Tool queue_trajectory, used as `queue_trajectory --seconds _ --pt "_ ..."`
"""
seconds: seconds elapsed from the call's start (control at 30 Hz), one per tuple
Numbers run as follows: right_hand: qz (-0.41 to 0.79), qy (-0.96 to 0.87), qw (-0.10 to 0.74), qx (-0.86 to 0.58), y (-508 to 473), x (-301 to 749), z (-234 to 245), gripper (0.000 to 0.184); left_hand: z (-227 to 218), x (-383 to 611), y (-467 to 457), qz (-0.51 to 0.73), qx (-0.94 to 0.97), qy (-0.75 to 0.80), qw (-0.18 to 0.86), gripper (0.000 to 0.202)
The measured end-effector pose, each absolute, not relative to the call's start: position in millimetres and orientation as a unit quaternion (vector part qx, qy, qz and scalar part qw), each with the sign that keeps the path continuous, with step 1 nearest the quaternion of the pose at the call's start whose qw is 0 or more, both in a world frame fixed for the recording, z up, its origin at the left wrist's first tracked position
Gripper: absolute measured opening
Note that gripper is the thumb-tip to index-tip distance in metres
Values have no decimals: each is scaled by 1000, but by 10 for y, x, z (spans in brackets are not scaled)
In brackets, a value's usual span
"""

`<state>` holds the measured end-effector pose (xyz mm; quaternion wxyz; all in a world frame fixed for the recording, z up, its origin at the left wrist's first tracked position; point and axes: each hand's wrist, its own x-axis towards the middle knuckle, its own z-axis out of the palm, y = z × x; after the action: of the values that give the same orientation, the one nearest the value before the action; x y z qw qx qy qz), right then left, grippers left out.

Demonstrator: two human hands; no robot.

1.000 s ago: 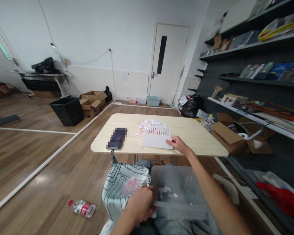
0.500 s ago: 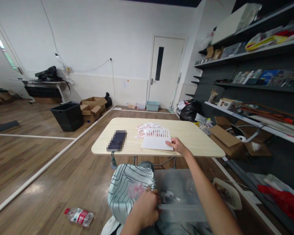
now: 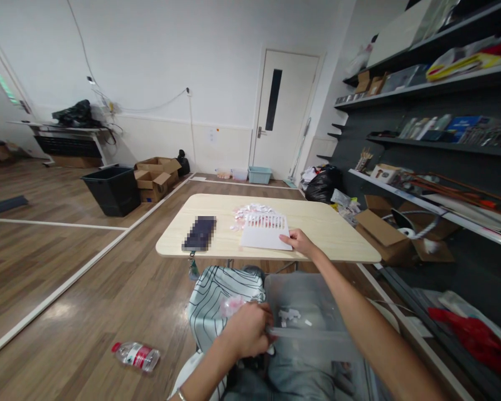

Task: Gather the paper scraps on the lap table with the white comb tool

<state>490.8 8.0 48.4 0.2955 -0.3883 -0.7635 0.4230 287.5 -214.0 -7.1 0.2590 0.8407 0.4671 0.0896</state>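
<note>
My right hand (image 3: 299, 243) reaches out to the wooden table (image 3: 342, 234) and pinches the near right corner of a white slotted card (image 3: 264, 233). Behind the card lies a heap of small pink and white pieces (image 3: 250, 211). My left hand (image 3: 247, 329) is closed on the rim of a clear plastic bin (image 3: 313, 317) on my lap; a small clear bag of pink pieces (image 3: 232, 305) shows just above its fingers. A few white scraps (image 3: 290, 315) lie in the bin.
A dark phone (image 3: 199, 234) rests on the table's left side. A striped cloth (image 3: 221, 295) covers my lap. A water bottle (image 3: 136, 355) lies on the floor left. Black bin (image 3: 112, 189), cardboard boxes (image 3: 156, 175) and shelves (image 3: 434, 145) surround.
The view shifted slightly; my right hand slid a little left along the card's edge. My left hand stays on the bin rim.
</note>
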Motion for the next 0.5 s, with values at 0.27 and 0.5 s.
queue_trajectory --seconds 0.27,0.5 --pt "422 -765 282 -396 144 4854 457 68 -56 2955 -2159 132 842 448 269 16" --pt "427 -757 292 -399 183 4854 435 68 37 2914 -2195 81 872 431 217 29"
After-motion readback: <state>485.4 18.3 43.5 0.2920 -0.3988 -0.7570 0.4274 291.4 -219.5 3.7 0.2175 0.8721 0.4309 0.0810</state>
